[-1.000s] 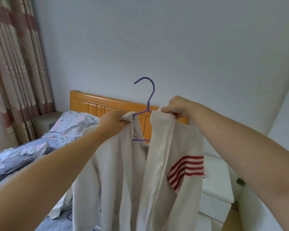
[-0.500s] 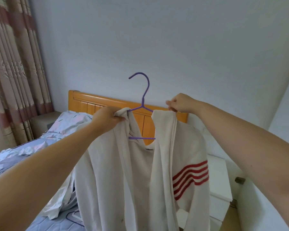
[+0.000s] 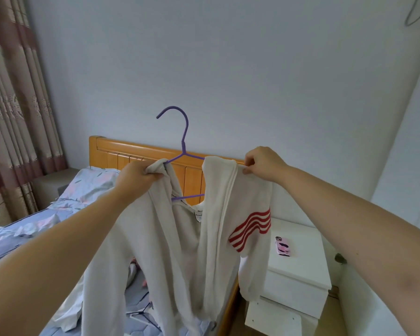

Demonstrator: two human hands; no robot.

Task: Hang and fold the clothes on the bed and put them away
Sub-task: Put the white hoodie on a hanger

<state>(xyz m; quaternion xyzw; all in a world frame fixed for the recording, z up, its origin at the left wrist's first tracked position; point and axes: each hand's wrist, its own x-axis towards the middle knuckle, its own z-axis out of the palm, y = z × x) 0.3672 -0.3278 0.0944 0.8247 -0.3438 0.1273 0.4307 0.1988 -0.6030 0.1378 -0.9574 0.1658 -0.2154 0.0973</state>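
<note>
While the bed lies low on the left under a blue flowered sheet, its orange wooden headboard stands against the pale wall. Striped curtains hang at the far left, and a white nightstand sits just beside the bed on the right. Held up in the air over the bed's edge is a white jacket, open down the front, with red stripes on the sleeve to the right. It hangs on a purple hanger, whose hook rises above the collar and whose lower bar shows in the neck opening. The left hand has its grip closed on the bunched left shoulder of the jacket, where the hanger's arm enters the cloth. The right hand pinches the right shoulder's upper edge between thumb and fingers. A pink phone lies flat on the nightstand top.
</note>
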